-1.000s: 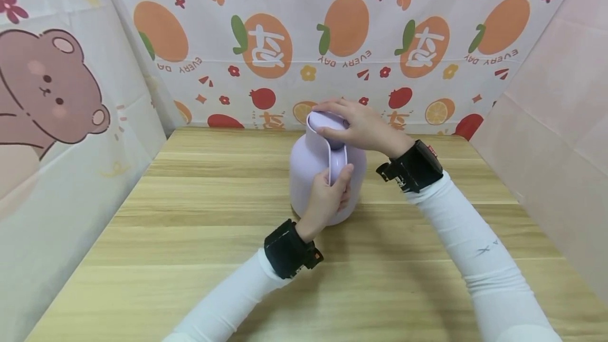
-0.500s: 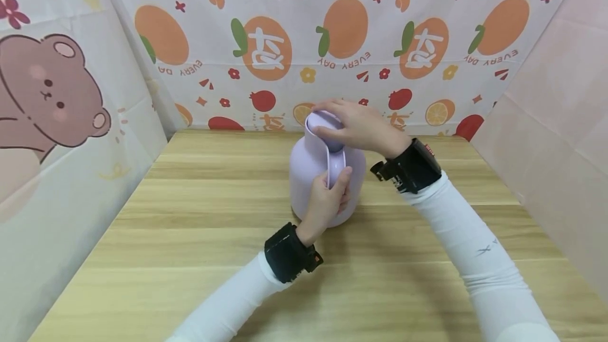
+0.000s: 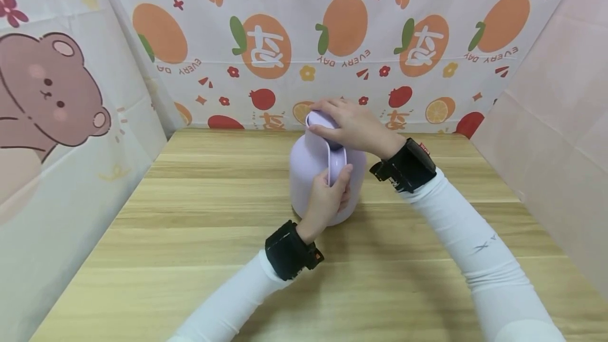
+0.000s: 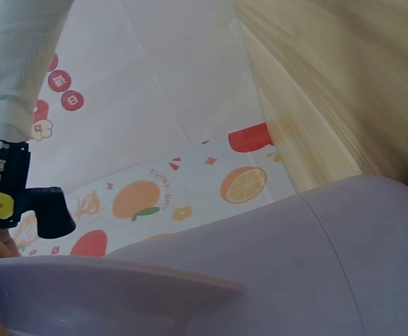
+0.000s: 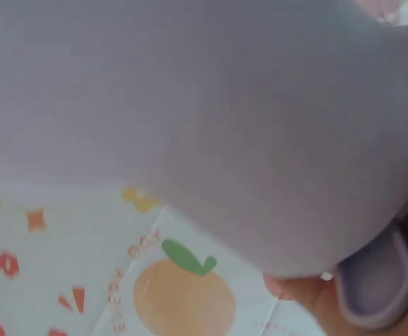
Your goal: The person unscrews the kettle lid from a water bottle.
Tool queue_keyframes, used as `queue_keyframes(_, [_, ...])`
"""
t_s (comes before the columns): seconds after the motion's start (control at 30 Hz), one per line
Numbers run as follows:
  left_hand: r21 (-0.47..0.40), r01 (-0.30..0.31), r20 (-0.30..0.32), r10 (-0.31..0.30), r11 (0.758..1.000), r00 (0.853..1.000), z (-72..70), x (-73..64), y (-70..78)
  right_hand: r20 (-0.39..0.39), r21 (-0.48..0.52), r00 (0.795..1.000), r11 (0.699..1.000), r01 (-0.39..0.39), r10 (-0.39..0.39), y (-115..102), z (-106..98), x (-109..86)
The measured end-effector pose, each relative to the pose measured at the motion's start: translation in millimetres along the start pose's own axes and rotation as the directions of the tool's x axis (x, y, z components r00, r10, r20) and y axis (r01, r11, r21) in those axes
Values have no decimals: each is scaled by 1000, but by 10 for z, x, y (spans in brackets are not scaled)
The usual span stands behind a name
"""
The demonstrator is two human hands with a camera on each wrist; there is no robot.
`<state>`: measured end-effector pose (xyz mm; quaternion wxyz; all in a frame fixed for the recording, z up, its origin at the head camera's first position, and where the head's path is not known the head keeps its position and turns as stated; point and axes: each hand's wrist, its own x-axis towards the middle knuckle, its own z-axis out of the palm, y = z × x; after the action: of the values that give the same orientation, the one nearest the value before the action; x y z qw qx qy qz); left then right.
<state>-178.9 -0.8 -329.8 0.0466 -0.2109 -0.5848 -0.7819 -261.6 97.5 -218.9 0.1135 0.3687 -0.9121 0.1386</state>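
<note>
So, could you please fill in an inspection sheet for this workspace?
Surface: table with a wood-grain top.
Job's things: one lilac jug, standing upright on the table, with a handle and a lid; whether the lid is fastened cannot be told.
Clutter: nothing seen.
Hands: left hand grips the handle; right hand holds the lid between thumb and fingers.
Cables: nothing seen.
Surroundings: fruit-print sheet behind, bear-print sheet at left, pale pink sheet at right.

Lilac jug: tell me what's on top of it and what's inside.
On top of the jug sits a lilac lid, gripped by the right hand, which covers part. The inside cannot be seen: the jug is opaque and covered.
</note>
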Motion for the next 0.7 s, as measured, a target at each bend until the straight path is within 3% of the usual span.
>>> queue_keyframes(0.23, [4,-19,-2,19,1000,1000,10,-1,20,21,85,986,983,162,-164,170,-40,22])
queue_keyframes(0.47, [13,-20,5,20,1000,1000,17,9,23,-61,135,959,949,284,-278,307,-18,37])
queue_keyframes(0.57, [13,-16,8,16,1000,1000,19,10,26,-75,79,962,960,268,-263,246,-15,23])
queue_keyframes(0.7, [5,-15,7,15,1000,1000,12,3,32,-84,18,993,996,87,-85,19,-6,-10])
